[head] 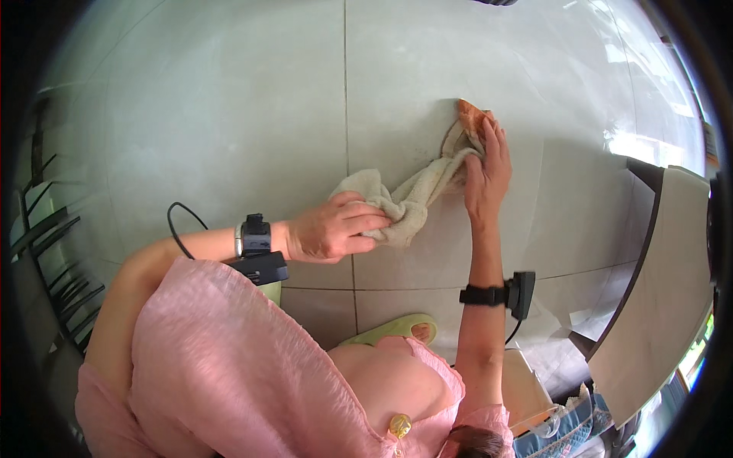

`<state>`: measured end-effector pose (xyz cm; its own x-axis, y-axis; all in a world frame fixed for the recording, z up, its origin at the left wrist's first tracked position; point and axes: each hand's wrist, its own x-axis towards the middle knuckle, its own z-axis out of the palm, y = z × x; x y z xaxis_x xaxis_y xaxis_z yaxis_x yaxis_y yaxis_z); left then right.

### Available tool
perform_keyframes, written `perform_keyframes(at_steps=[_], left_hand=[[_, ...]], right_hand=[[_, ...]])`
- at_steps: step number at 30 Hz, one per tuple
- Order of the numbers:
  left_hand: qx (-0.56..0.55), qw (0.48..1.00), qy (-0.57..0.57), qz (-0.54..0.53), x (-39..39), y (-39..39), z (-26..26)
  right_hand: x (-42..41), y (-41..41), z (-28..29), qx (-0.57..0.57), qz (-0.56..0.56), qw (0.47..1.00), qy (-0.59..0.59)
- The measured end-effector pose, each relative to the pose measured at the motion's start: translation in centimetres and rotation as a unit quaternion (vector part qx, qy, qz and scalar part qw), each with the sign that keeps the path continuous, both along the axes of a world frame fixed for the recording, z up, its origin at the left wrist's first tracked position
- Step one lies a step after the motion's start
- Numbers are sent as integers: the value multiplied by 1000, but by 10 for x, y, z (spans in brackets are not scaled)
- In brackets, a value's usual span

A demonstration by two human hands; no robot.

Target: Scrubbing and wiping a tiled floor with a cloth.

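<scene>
A crumpled beige cloth [426, 180] stretches between my two hands, low over the grey tiled floor [229, 103]. My left hand [341, 229] grips its bunched lower-left end, fingers curled over the folds. At the upper right, my right hand [489, 166] holds the other end, thumb on the near side. An orange-brown patch or piece of fabric [472, 116] shows at that far tip; whether it belongs to the same cloth I cannot tell. Part of the cloth is hidden behind my right fingers.
A black metal rack [57, 269] stands at the left. On the right is a dark-edged table or panel [647, 297]. Near my right elbow are a tan box-like object [521, 389] and blue lace-trimmed fabric [572, 426]. A green slipper [395, 329] is on my foot.
</scene>
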<state>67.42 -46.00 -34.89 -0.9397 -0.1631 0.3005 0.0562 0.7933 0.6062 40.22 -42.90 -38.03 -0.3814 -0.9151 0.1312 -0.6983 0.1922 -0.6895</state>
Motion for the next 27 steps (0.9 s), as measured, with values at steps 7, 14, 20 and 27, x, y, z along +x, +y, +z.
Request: perform_keyframes(at_steps=[7, 14, 20, 27], left_hand=[[-64, 994, -64, -62, 14, 8, -11], [-79, 991, -56, -96, 18, 7, -11], [-41, 992, -62, -103, 18, 13, -10], [18, 990, -109, -92, 16, 17, -7]], right_hand=[[27, -13, 7, 72, 162, 975, 136], [23, 22, 26, 121, 368, 917, 98], [26, 74, 15, 134, 405, 899, 98], [59, 131, 0, 93, 280, 953, 70]])
